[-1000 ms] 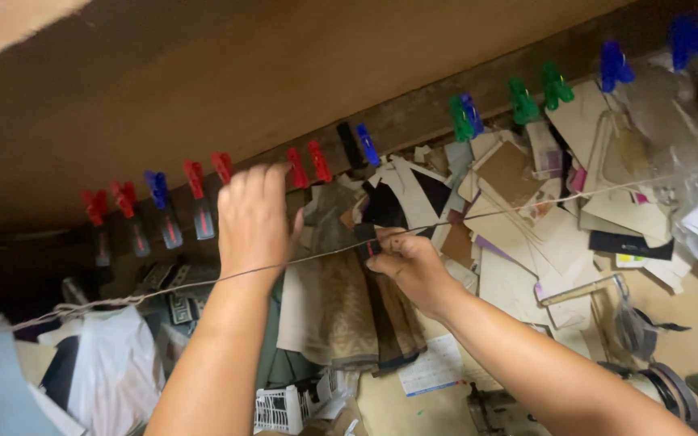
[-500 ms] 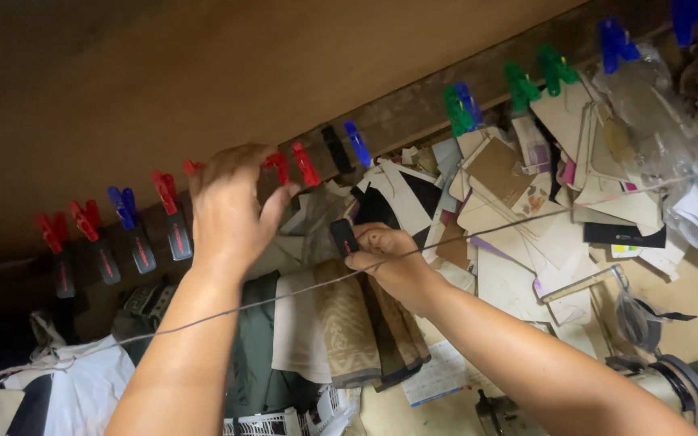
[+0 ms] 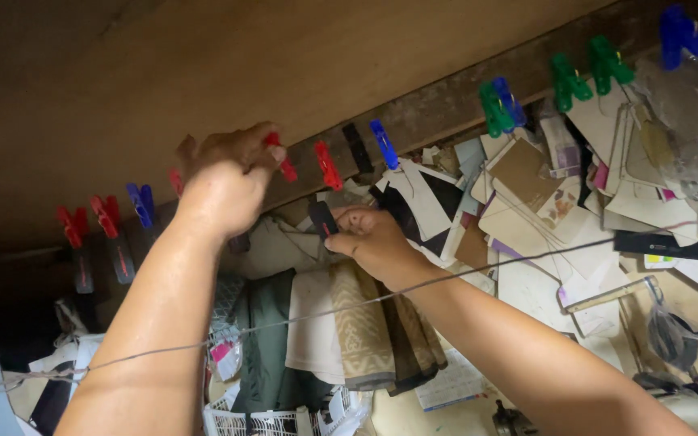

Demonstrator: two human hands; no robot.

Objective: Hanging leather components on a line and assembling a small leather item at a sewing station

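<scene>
While pinched, red peg [image 3: 284,165] tilts.

pegs [image 3: 326,165] above hanging cloths [image 3: 361,327], cards [image 3: 527,173] rightward

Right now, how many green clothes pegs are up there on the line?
3 green pegs: one beside a blue peg right of centre, and a pair further right. The raised left hand covers part of the row of pegs, so more pegs may be hidden.

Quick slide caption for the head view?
Left hand pinches a red clothespin overhead; right hand holds a hanging fabric swatch.
</scene>
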